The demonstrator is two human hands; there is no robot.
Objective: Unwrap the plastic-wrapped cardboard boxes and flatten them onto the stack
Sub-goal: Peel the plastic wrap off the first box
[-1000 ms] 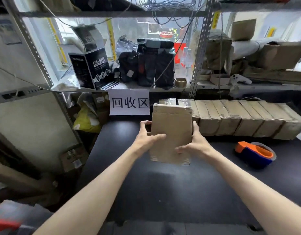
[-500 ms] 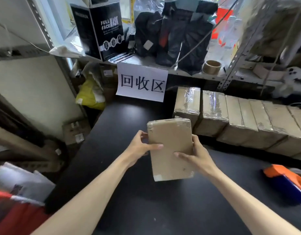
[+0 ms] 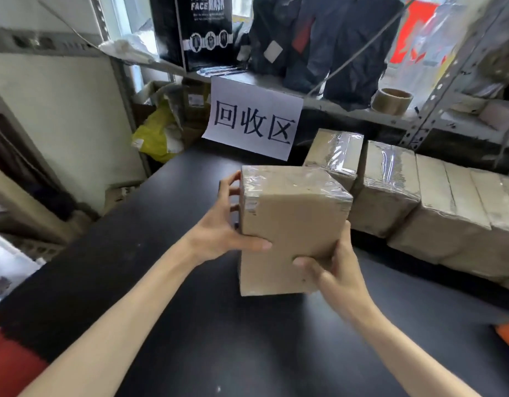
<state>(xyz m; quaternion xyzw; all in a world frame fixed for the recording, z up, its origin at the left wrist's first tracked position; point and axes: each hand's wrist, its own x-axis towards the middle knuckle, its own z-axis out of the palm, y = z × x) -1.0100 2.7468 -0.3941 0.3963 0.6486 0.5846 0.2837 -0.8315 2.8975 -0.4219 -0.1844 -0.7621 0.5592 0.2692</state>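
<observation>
A brown cardboard box wrapped in clear plastic film stands upright over the black table, held between both hands. My left hand grips its left side, thumb across the front face and fingers behind. My right hand grips the lower right edge, thumb on the front. Behind it, a row of several more wrapped boxes lies along the back of the table, running off to the right.
A white paper sign with black characters hangs from the shelf edge behind the table. An orange tape dispenser shows at the right edge. A tape roll, dark bags and a black mask box sit on the shelf. Yellow bags lie at far left.
The box has tilted so that its film-covered top now shows, and it sits closer to me. The view has dropped and shifted towards the table; both hands keep their hold.
</observation>
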